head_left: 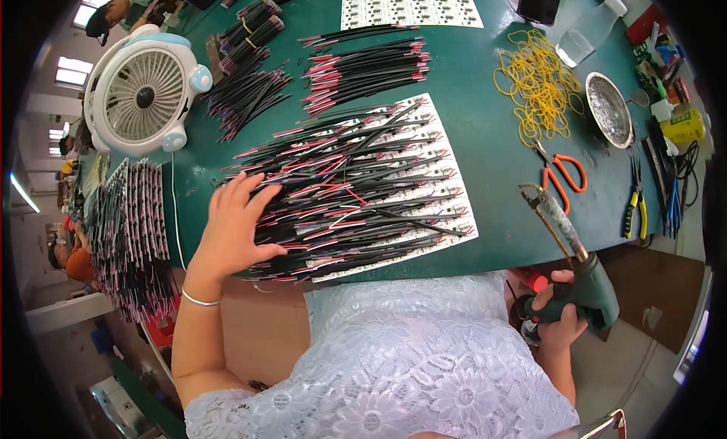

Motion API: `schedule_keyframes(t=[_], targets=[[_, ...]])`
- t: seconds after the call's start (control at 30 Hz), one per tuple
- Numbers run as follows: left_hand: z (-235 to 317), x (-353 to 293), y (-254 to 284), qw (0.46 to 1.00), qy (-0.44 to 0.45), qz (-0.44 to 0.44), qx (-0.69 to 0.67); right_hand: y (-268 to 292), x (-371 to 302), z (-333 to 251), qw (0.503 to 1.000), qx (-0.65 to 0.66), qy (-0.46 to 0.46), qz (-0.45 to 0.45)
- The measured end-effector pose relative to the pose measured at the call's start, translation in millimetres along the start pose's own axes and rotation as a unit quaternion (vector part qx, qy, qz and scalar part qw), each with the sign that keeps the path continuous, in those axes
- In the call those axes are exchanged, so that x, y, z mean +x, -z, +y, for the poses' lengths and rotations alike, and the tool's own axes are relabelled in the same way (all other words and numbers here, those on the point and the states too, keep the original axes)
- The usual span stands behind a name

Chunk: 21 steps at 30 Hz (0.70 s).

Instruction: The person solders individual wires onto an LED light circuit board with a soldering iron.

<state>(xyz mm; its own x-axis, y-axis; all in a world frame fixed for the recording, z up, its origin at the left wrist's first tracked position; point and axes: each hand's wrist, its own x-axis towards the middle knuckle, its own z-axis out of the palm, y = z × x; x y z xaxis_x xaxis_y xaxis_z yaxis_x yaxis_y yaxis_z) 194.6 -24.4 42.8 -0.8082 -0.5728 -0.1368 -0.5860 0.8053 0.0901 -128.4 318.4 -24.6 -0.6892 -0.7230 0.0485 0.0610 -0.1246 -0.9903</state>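
Observation:
My left hand (236, 225) lies with fingers spread over the left ends of many black-sleeved wires (326, 189), some with red and white tips. Those wires lie across a white circuit board panel (457, 212) and cover most of it; its right edge shows small parts and red wire ends. Off the table's front edge on the right, my right hand (560, 318) is wrapped round the grip of a dark green soldering gun (594, 291). The gun's metal barrel points up and left over the table, apart from the panel.
Bundled wires (367, 69) and another white board panel (409, 6) lie farther back. A white fan (144, 94) stands left. On the right are yellow rubber bands (538, 83), a metal bowl (608, 111), orange-handled pliers (564, 174), yellow-handled pliers (634, 204) and a clear bottle (591, 31).

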Motion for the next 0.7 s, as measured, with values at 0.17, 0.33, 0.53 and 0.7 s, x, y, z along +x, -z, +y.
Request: schedule_keyframes(t=[0.17, 0.33, 0.53, 0.7], targets=[[5.4, -4.1, -12.8, 0.997, 0.033, -0.065, -0.017, -10.4, -5.5, -2.5, 0.998, 0.036, -0.002, 0.043], [8.5, 6.1, -16.8, 0.989, 0.08, -0.064, 0.109, -6.8, -11.0, 6.9, 0.998, 0.029, 0.033, 0.053], [-8.7, 3.0, -2.0, 0.978, -0.015, 0.065, 0.199, -10.7, 1.0, 4.3, 0.997, 0.023, 0.032, 0.067], [-8.1, -59.8, 104.6, 0.953, 0.064, 0.168, 0.243, -20.0, 19.1, 8.6, 0.997, 0.074, 0.025, 0.012]])
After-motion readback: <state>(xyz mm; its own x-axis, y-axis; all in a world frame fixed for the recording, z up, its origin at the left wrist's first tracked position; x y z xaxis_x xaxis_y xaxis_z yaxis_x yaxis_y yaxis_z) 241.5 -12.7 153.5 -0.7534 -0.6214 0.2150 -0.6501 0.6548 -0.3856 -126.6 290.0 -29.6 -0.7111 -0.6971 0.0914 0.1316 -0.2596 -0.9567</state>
